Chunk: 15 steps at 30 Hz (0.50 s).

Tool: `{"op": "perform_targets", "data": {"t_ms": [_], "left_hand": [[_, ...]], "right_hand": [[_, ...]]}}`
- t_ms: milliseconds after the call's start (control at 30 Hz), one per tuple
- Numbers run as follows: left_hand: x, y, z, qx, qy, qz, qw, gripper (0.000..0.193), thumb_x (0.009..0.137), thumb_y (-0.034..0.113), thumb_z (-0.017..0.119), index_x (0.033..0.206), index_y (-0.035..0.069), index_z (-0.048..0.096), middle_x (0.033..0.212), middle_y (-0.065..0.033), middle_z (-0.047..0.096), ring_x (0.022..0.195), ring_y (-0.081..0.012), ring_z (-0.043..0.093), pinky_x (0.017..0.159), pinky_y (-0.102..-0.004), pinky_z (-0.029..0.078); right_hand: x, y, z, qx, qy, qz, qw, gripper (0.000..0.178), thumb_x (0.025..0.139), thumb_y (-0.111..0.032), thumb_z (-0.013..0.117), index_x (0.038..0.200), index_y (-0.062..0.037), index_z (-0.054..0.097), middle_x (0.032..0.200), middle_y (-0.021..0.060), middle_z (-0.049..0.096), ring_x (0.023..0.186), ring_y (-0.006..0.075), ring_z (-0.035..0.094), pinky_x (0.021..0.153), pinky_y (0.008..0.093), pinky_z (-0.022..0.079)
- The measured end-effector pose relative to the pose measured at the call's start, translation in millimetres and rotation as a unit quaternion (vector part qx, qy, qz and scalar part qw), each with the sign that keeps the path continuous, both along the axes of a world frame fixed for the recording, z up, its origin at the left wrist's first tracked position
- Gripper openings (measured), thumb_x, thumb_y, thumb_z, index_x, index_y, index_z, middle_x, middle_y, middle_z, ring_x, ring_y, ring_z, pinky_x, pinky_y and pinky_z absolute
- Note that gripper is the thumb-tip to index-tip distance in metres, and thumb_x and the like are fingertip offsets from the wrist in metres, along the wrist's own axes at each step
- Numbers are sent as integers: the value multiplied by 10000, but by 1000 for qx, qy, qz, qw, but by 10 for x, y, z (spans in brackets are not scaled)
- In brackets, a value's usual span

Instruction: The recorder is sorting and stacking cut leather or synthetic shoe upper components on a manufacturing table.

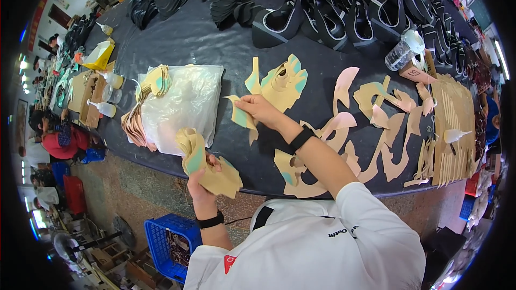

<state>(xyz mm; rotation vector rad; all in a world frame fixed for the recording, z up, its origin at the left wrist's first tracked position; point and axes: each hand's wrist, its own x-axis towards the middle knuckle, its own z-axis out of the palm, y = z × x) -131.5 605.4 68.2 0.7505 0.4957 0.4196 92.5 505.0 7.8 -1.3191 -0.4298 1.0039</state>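
Note:
My left hand is closed round a bundle of tan cut shoe pieces with pale green patches, near the table's front edge. In the middle of the table, my right hand pinches one tan shoe piece with a green patch. Just beyond it, a fanned pile of similar pieces lies on the dark table. A clear plastic sheet covers something white to the left, with a small tan stack on its far corner and pinkish pieces along its near-left edge.
Loose tan and pink pieces spread to the right, by ridged cardboard bearing a white squeeze bottle. Black shoe uppers line the far side. More bottles stand left; a blue basket sits below the edge.

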Motion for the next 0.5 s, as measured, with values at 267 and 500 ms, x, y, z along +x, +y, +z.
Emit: {"op": "perform_targets", "data": {"t_ms": [267, 500], "left_hand": [[463, -250, -178, 33, 61, 102, 992, 399, 896, 215, 514, 1222, 8, 417, 899, -88, 588, 829, -170, 583, 759, -308, 488], [553, -341, -351, 35, 28, 137, 990, 343, 909, 207, 495, 1186, 6, 464, 974, -117, 602, 901, -207, 599, 776, -345, 502]], "right_hand": [[-771, 243, 322, 140, 102, -51, 984, 192, 935, -184, 535, 981, 0, 562, 865, 34, 605, 751, 74, 551, 692, 225, 463], [-1110, 397, 205, -55, -312, -259, 913, 250, 888, -232, 597, 1004, -19, 536, 914, 47, 572, 829, 123, 517, 755, 271, 430]]}}
